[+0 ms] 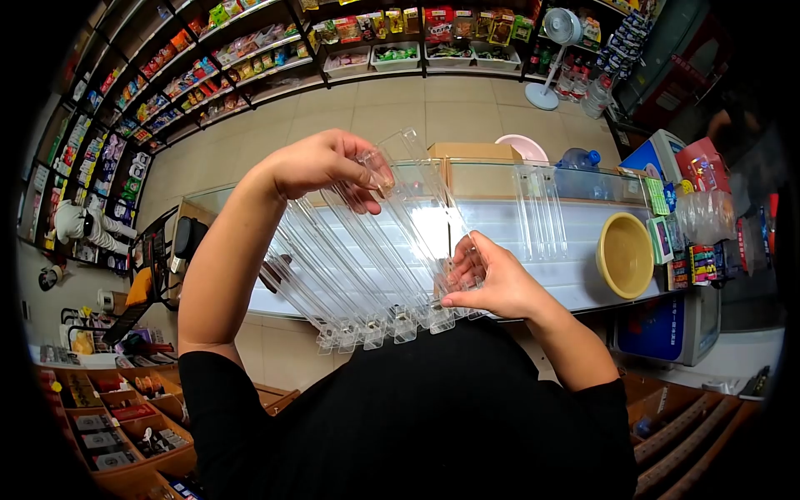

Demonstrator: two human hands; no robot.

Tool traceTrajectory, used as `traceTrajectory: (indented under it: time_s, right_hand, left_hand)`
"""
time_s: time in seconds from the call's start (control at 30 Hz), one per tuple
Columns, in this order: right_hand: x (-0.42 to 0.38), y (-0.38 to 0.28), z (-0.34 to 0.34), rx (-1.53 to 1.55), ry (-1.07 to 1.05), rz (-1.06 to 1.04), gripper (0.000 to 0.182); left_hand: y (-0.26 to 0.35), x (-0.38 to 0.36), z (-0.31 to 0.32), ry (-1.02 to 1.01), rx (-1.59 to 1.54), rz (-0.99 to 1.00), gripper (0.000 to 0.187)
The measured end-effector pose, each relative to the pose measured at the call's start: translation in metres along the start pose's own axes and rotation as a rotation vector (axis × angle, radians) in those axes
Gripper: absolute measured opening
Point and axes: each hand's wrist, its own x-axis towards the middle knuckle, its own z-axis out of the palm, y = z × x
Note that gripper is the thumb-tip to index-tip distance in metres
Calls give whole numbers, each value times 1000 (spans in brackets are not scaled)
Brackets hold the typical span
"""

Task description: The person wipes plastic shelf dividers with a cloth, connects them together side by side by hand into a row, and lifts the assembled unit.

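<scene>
Several long clear plastic shelf pusher rails (367,258) lie side by side on the glass counter (517,221), slanting from the near edge up toward the far side. My left hand (321,162) grips the far upper end of the rightmost rail. My right hand (487,279) holds the near lower end of that same rail, fingers curled around it. The rail is lifted slightly above the others.
Another few clear rails (540,212) lie apart on the counter to the right, next to a yellow bowl (625,254). A cardboard box (475,154) and a water bottle (579,158) stand behind the counter. Shop shelves (242,50) line the far walls; a white fan (557,50) stands on the floor.
</scene>
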Motion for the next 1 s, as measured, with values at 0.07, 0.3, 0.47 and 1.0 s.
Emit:
traceTrajectory:
  time_s: [0.07,0.3,0.47,1.0]
  right_hand:
    - [0,1,0,10,3,-7,61]
    - [2,8,-2,52,-11,-15,58]
    - [0,13,-3,44,6,-33,57]
    - [-26,38,-2,180,130,49,60]
  left_hand:
    - [0,0,0,-7,0,4,20]
    - [2,6,0,-23,-1,-1,21]
    - [2,12,-1,-34,12,-6,20]
    - [15,71,15,-158,76,-62,22]
